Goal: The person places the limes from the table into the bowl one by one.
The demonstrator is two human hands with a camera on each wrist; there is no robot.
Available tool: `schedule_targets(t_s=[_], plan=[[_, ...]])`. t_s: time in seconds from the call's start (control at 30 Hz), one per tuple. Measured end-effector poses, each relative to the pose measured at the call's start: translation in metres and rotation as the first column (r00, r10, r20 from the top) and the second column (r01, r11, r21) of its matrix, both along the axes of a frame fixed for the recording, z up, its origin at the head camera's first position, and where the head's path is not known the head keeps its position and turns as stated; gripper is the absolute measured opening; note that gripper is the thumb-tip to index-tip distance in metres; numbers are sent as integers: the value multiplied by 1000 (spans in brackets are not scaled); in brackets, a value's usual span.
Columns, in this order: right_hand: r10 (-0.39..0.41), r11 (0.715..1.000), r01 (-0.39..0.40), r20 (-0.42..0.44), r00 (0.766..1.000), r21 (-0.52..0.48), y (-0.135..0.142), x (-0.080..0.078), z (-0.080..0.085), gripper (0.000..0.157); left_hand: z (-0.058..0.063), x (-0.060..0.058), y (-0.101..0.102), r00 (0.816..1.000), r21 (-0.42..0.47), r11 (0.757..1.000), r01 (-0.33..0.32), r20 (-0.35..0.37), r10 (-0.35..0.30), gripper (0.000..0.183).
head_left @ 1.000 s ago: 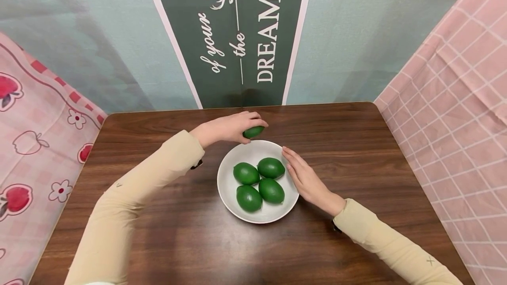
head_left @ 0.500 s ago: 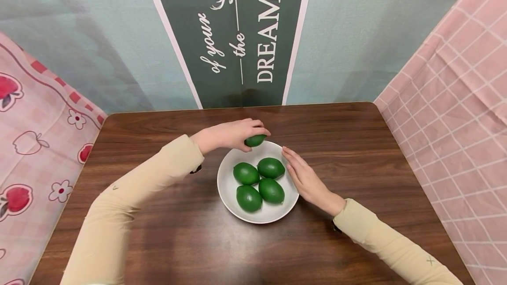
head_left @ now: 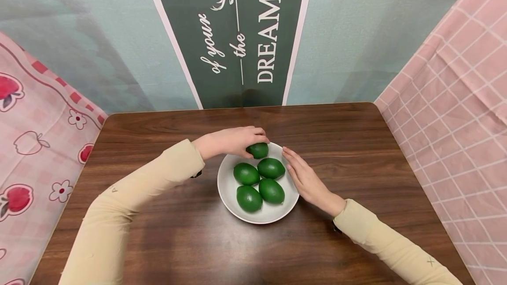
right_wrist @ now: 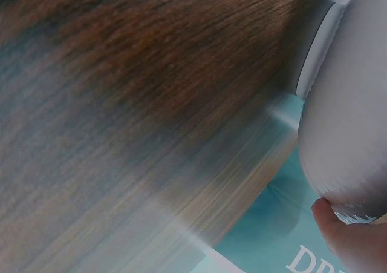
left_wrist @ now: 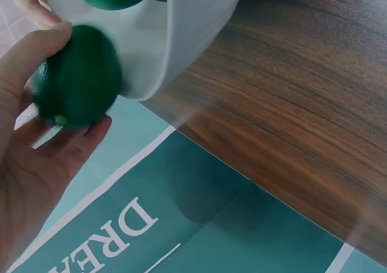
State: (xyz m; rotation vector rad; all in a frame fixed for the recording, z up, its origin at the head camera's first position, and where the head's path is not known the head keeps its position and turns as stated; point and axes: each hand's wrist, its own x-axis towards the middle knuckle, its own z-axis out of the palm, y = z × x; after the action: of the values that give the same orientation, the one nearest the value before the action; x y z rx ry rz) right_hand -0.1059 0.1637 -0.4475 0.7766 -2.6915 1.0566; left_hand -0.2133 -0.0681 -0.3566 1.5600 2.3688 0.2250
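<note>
A white bowl (head_left: 228, 195) stands on the table with several green limes in it, among them one lime (head_left: 249, 198) near its front. My left hand (head_left: 233, 140) grips another lime (head_left: 258, 150) over the far side of the bowl. In the left wrist view the thumb and fingers wrap round this lime (left_wrist: 78, 79), beside the bowl's rim (left_wrist: 158, 73). Along the bowl's right side lies my right hand (head_left: 310, 184), its fingers straight and touching the rim. The right wrist view shows a fingertip (right_wrist: 323, 209) against the bowl's outer wall (right_wrist: 347, 121).
The brown wooden table (head_left: 178, 241) reaches back to a blue-green cloth (head_left: 340, 47) with a dark lettered panel. A pink fruit-print cloth (head_left: 39, 144) hangs at the left, a pink checked one (head_left: 455, 100) at the right.
My left hand has moved toward me and down with its lime, from beyond the far rim to over the bowl. The right hand and the bowl have stayed in place.
</note>
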Motion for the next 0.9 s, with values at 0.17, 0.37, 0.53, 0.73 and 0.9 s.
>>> schedule_targets(t_s=[0.17, 0.37, 0.53, 0.73, 0.9], plan=[[3, 1000, -3, -2, 1000, -4, 0, 0, 0, 37, 2, 2, 1, 1000, -24, 1000, -3, -5, 2, 49], [8, 1000, -8, 9, 1000, 9, 1, -1, -1, 38, 5, 0, -3, 999, -22, 1000, -8, -41, 7, 47], [12, 1000, -12, 1, 1000, 8, 2, -1, -1, 39, 4, -2, -12, 998, 16, 1000, -10, -67, 11, 42], [27, 1000, -26, -6, 1000, 17, 5, -4, 2, 40, 0, -3, -30, 995, 67, 996, -53, -84, 59, 39], [-28, 999, 27, 9, 1000, 28, 10, -9, 7, 42, -1, -4, -49, 987, 79, 987, -138, -77, 144, 39]])
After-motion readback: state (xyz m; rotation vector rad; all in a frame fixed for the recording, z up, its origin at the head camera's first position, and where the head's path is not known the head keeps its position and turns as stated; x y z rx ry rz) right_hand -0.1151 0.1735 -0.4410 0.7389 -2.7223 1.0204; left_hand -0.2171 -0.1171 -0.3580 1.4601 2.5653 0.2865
